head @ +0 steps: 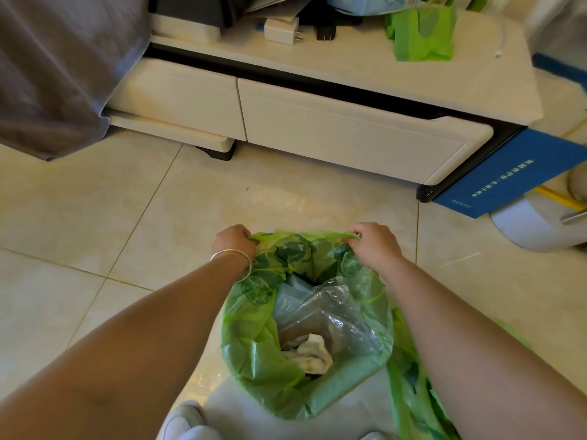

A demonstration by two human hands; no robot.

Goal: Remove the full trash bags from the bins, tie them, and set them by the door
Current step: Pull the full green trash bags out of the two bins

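Green trash bag point(254, 360) sits open on the tile floor point(79, 217) at the person's feet, clear plastic and crumpled paper inside. Left hand point(235, 242) and right hand point(374, 241) each clench its far rim. Beyond: white cabinet point(349, 134); blue box point(508, 173), print too small to read.

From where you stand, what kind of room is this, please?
Probably a room in a home, perhaps a living room: a low cream cabinet with drawers stands on a glossy beige tiled floor, a white plug charger lies on its top, and grey fabric drapes at the left.
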